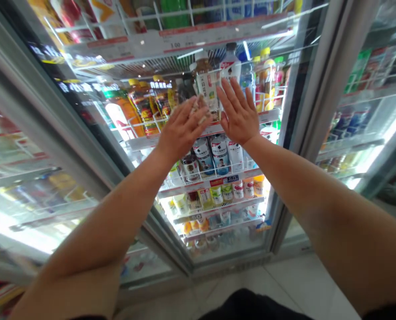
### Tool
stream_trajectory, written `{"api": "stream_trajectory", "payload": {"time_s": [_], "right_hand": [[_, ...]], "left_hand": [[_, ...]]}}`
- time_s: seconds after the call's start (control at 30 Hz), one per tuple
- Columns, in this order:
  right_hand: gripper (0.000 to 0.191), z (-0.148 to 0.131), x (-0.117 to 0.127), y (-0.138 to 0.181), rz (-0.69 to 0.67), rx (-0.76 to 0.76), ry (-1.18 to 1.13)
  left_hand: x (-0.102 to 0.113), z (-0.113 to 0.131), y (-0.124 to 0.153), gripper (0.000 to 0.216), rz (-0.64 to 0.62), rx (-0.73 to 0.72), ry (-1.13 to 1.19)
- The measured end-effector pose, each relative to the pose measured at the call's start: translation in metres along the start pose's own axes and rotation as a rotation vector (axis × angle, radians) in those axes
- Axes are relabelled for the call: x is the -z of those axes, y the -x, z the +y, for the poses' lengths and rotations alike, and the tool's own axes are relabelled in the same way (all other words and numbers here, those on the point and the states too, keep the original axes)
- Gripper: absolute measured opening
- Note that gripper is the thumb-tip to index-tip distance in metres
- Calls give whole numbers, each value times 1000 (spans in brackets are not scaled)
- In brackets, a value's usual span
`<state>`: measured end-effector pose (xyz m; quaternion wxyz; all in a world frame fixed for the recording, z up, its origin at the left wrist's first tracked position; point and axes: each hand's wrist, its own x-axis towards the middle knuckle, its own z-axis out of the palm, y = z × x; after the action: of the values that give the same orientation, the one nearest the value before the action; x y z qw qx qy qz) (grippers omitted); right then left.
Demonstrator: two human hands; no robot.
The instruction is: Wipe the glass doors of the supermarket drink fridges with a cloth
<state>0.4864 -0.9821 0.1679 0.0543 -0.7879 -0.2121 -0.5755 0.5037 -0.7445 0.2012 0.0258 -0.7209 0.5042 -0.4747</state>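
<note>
Both arms reach forward to the glass door point(271, 89) of a drinks fridge. A crumpled, pale pinkish cloth point(202, 106) is under the fingers of my left hand point(181, 126), which holds it at the glass. To its right, my right hand point(239, 113) is spread with fingers stretched out and holds nothing. Its palm faces the pane and appears to rest on it. Behind the glass, near my hands, stand a brown tea bottle point(204, 73) and a bottle with a white and red label point(230, 62).
Wire-fronted shelves point(184, 186) of bottles and cups fill the fridge. Metal door frames point(321, 84) run along both sides, with more glass-doored fridges beyond. Below lies a pale tiled floor point(251, 284); a dark garment point(251, 306) shows at the bottom edge.
</note>
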Motion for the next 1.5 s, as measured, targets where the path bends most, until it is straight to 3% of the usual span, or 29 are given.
{"api": "stream_trajectory", "payload": {"time_s": [0.17,0.23,0.37,0.5,0.6,0.7,0.8,0.9,0.97,1.03,1.17,1.3,1.4,1.5], "right_hand": [[63,-3,3,0,9,-8,29],[62,-4,5,0,1,-18,49],[62,-6,7,0,-19,-27,89],[63,-7,8,-1,-35,-43,103],[63,-7,8,-1,-36,-48,98],[62,-7,7,-2,-35,-44,96],[62,-6,7,-2,-35,-48,96],[62,-6,6,-2,-29,-49,100],[61,-5,6,-1,-24,-40,105],[61,-5,5,-1,-18,-32,109],[61,-4,3,-1,-10,-38,104],[62,-4,4,-1,-9,-44,104],[63,-4,6,-2,-20,-51,98],[63,-5,7,-2,-27,-49,104]], "left_hand": [[7,-18,-22,44,366,271,-253],[4,-11,-23,46,330,260,-233],[1,-5,-26,40,126,66,-98],[12,-24,-50,40,292,106,-164],[11,-19,-57,42,397,183,-205],[0,-7,-51,42,289,101,-208],[-3,-17,-53,42,221,-14,-272],[5,-36,-66,43,383,84,-426],[8,-35,-70,44,463,171,-475],[7,-23,-66,44,429,165,-458],[5,-14,-55,47,242,-17,-418],[12,-38,-60,47,369,122,-527],[6,-27,-52,47,452,217,-492],[-6,1,-29,46,284,61,-292]]}}
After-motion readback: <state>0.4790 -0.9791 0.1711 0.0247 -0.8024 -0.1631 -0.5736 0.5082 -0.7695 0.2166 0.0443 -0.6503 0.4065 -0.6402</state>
